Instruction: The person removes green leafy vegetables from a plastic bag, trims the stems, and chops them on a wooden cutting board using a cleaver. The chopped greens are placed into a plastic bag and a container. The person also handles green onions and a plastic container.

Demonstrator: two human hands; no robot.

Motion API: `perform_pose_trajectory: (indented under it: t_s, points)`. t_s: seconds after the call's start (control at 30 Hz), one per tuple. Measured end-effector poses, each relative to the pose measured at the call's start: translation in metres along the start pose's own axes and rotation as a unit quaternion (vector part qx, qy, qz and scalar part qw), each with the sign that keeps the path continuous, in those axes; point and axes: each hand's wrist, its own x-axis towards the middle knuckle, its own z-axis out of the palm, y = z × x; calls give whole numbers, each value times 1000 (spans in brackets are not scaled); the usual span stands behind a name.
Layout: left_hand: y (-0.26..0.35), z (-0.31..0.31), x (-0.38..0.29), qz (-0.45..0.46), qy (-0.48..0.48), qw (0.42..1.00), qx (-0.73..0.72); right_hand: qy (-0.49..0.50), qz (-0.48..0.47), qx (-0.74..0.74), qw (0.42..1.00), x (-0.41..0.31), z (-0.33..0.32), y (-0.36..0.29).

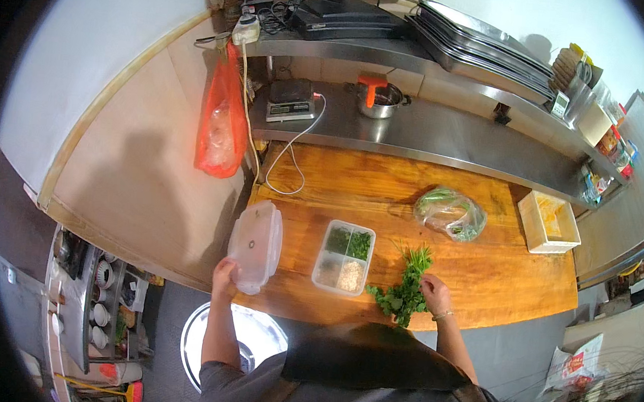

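Note:
My left hand (225, 277) grips the near left edge of a translucent plastic lid (254, 246), held tilted at the left edge of the wooden table (462, 278). To its right sits a clear plastic container (321, 279) with compartments. Chopped green herbs (359, 245) fill the far ones, and a pale minced food (350, 276) lies at near right. What the near left one holds is unclear. A bunch of cilantro (410, 285) lies farther right, stems pointing away from me. My right hand (436, 295) is at its right side, fingers bent; whether they grip it is hidden.
A clear bag of greens (450, 213) and a white bin (550, 222) stand at the back right. Behind the table, a steel shelf (444, 131) bears a digital scale (291, 101) and a steel pot (382, 105). A white cable (279, 167) loops onto the tabletop. A red bag (224, 121) hangs left.

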Motion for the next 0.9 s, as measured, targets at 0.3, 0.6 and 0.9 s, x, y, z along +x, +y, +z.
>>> perform_pose_trajectory:
  t_s: [0.3, 0.6, 0.9]
  points:
    - [-114, 163, -1, -4, -37, 996, 84, -174, 178, 333, 910, 51, 108, -68]
    - [-147, 171, 17, 38, -102, 930, 350, -159, 61, 176, 970, 72, 139, -54]
    - [-146, 164, 2, 94, -146, 934, 314, -146, 20, 73, 986, 76, 165, -13]
